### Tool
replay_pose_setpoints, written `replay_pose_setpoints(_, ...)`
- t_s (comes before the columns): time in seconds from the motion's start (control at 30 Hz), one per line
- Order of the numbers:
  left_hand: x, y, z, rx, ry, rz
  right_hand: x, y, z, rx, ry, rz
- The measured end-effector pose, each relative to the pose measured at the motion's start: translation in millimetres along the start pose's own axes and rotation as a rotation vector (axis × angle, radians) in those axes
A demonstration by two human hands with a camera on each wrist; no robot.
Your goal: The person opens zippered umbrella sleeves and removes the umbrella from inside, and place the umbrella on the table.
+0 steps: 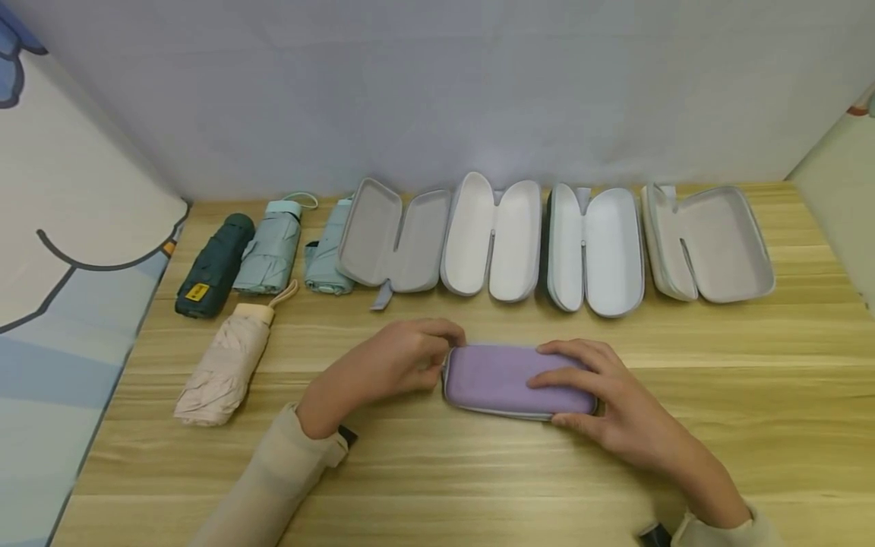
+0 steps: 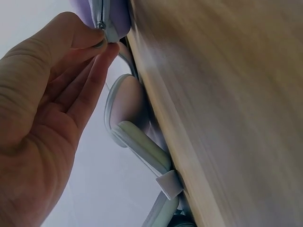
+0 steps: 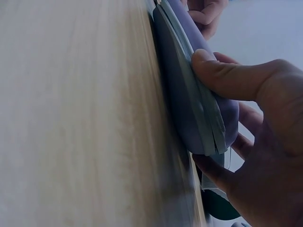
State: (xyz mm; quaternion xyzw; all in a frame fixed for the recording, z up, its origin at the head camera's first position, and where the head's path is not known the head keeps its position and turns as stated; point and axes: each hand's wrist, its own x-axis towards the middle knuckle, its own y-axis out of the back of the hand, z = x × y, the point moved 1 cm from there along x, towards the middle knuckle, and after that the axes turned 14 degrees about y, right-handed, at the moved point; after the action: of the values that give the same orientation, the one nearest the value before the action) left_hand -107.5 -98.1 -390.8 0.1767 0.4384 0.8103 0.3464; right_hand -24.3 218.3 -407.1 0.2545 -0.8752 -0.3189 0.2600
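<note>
A purple hard zip case (image 1: 502, 377) lies lengthwise on the table with its lid down on its base. At its left end my left hand (image 1: 403, 357) pinches the zipper pull between thumb and finger. The left wrist view shows the slider (image 2: 101, 24) at those fingertips, partly hidden by them. My right hand (image 1: 608, 403) grips the right end of the case, fingers over the lid and thumb low on the near side. Seen from the right wrist, a narrow slit parts the pale zipper edges (image 3: 208, 125) at that end.
Behind stand several unfolded zip cases in a row, among them a grey one (image 1: 422, 243) and a white-lined one (image 1: 514, 243). To the left lie folded umbrellas: dark green (image 1: 217, 262), light green (image 1: 270, 251), another light green (image 1: 330, 254) partly hidden, and beige (image 1: 229, 365).
</note>
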Motion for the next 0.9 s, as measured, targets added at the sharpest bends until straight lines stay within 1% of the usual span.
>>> replay_pose_setpoints(0.4,-1.7,-1.2,1.7,-0.031,-0.032,0.009,-0.7,0.6,0.3,0.016,0.006,-0.004)
replay_pose_setpoints(0.47,-2.4,-1.6,1.9,-0.025,-0.039,0.018,-0.5,0.4,0.2,0.020,0.007,-0.005)
replay_pose_setpoints(0.53,-3.5,-2.0,2.4,0.003,-0.040,0.026,-0.1,0.2,0.1,0.024,0.008,-0.006)
replay_pose_setpoints(0.63,-5.4,-3.4,3.0,0.063,-0.026,0.023,-0.1,0.1,-0.3,0.028,0.007,-0.007)
replay_pose_setpoints(0.73,-6.8,-5.2,3.5,0.120,0.004,0.004,-0.4,0.2,-0.4,0.030,0.006,-0.007)
replay_pose_setpoints(0.83,-7.2,-6.0,4.2,0.136,0.043,-0.021,-0.6,0.3,-0.1,0.033,0.005,-0.006)
replay_pose_setpoints(0.9,-7.0,-6.7,4.0,0.129,0.082,-0.049,-0.7,0.1,0.2,0.035,0.004,-0.006)
